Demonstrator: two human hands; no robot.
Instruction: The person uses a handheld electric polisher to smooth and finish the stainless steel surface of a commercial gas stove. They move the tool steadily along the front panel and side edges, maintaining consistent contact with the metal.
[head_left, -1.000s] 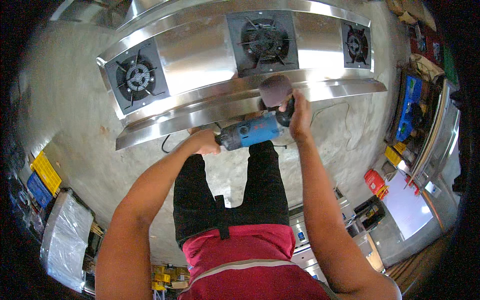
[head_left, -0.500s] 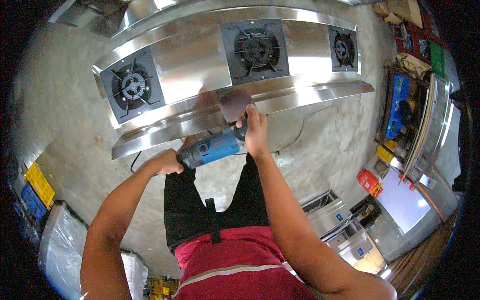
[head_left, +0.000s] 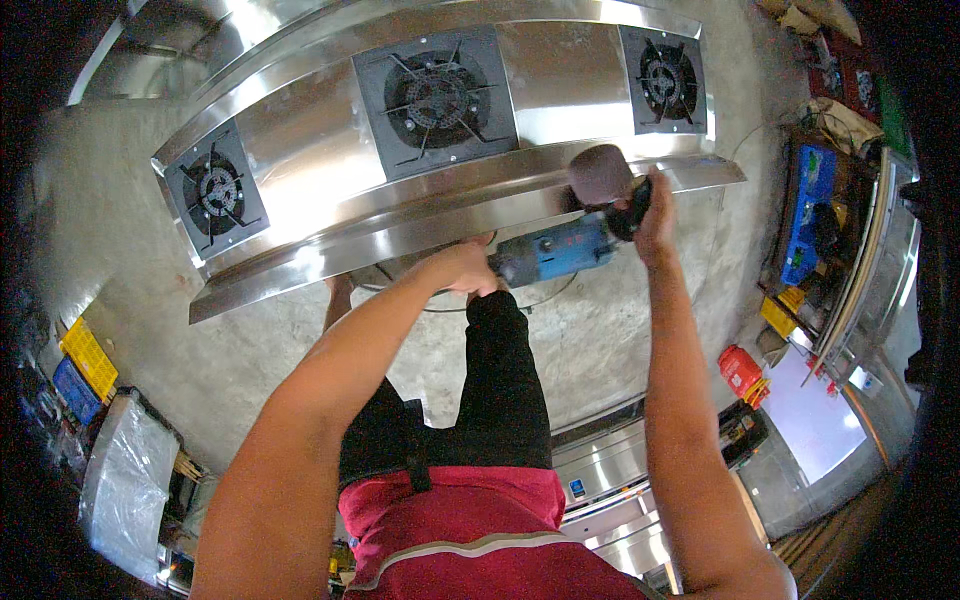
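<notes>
A blue and black power polisher with a brown drum-shaped abrasive wheel lies across in front of me. My left hand is closed around its black rear end. Fingers of my right hand wrap the black grip at its front, next to the wheel. The wheel is at the front ledge of a long stainless steel stove, toward its right part; whether it touches the metal is hard to tell. The stove has a left burner, a middle burner and a right burner.
A dark cable loops below the ledge. On the right are a red gas cylinder, a pale sheet and a shelf with a blue bin. Steel units stand behind me. Yellow crates and a plastic-wrapped item sit on the left.
Both hands have carried the polisher to the right along the front ledge. The view has shifted too, so the stove appears farther left. Both hands keep their hold.
</notes>
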